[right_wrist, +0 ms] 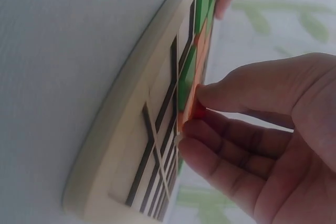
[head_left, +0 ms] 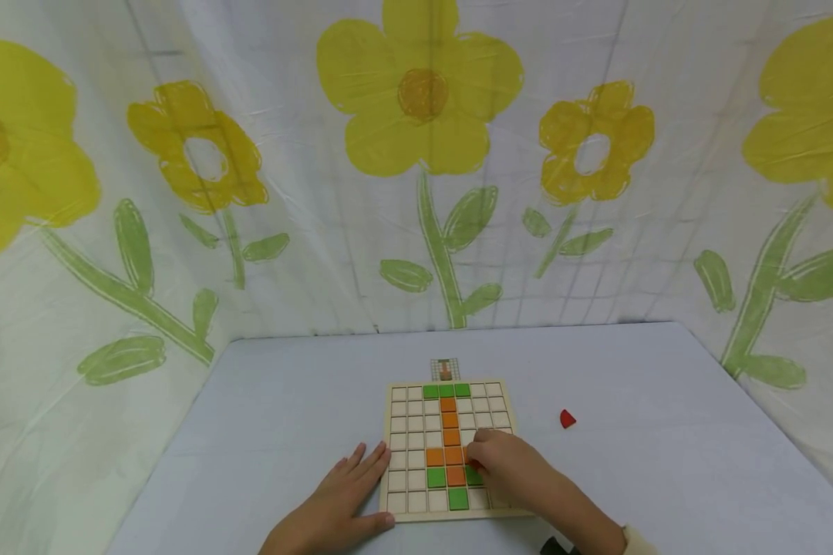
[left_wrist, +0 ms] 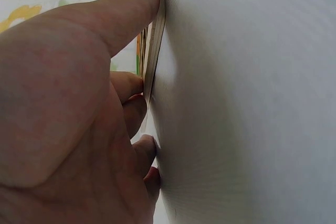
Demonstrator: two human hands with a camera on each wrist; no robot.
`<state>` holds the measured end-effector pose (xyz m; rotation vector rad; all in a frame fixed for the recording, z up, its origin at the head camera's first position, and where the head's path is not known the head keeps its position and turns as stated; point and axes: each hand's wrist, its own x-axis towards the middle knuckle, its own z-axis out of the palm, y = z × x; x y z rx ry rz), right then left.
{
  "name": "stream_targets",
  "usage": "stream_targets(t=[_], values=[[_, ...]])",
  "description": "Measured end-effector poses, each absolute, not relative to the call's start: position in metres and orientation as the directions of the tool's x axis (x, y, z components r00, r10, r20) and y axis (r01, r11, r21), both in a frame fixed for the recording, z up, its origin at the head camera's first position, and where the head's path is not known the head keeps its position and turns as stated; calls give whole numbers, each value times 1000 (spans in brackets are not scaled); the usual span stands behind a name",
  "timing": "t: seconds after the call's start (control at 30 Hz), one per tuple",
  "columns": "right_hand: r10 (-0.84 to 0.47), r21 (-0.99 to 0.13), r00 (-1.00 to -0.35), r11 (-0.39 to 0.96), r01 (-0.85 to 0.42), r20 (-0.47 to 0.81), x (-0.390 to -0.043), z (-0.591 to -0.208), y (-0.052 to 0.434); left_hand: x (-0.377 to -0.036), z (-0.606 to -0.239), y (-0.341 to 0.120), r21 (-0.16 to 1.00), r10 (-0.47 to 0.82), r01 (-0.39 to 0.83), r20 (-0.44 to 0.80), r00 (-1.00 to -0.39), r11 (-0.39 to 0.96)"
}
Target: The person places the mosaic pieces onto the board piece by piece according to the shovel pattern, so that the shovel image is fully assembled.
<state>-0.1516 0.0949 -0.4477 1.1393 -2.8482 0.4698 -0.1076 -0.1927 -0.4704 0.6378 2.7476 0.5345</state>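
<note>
A wooden grid board (head_left: 408,422) lies on the pale table, with orange tiles (head_left: 450,437) in a column and green tiles (head_left: 446,391) along its top row and near its bottom. My right hand (head_left: 501,461) sits over the board's right middle, thumb and fingers pinching a small orange-red tile (right_wrist: 199,109) against a cell next to a green tile (right_wrist: 186,85). My left hand (head_left: 347,497) lies flat on the table, fingers straight, its thumb (left_wrist: 126,11) touching the board's edge (left_wrist: 155,35).
A small red piece (head_left: 567,419) lies on the table right of the board. A little pattern card (head_left: 445,369) rests just beyond the board's far edge. A flower-printed sheet (head_left: 416,154) hangs behind and at both sides of the table.
</note>
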Motion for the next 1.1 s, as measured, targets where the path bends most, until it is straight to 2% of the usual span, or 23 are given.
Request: stream_targets(t=[0.43,0.8,1.1], values=[[-717,-280,-691,648,-708,91,-144,-446,71,-108,-467,-192,398,467,373,-171,-867,838],[-763,-273,-627,576,-771,160,-139,-446,55,-108,-467,-193,405,468,372,-170,-867,835],[-797,-215,-575,538,-815,184,-132,-447,39,-106,-467,-193,429,480,378,-157,-863,821]])
